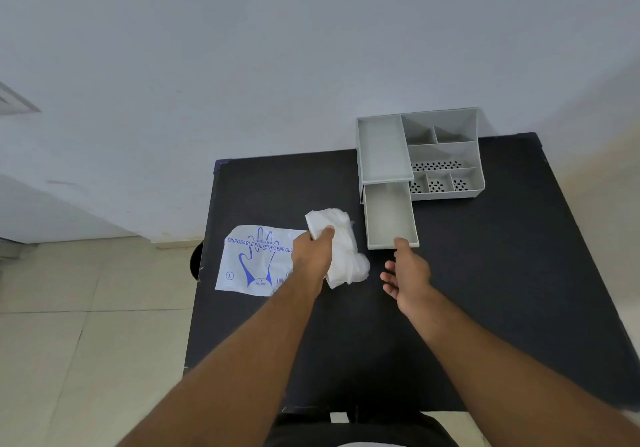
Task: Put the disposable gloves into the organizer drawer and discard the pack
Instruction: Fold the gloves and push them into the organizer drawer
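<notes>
A wad of white disposable gloves (344,249) is held just above the black table, with my left hand (313,254) shut on its upper end. The flat pack (254,259), white with blue print of a hand, lies on the table left of that hand. A grey organizer (446,155) stands at the table's far side. Its drawer (389,216) is pulled out toward me and looks bare inside. My right hand (407,271) hovers at the drawer's front edge, fingers apart, thumb close to the front lip.
The black table (502,290) stands against a pale wall, with a tiled floor to its left. A dark round object (196,261) peeks out at the table's left edge. The organizer's right side has several small compartments, some with perforated bottoms.
</notes>
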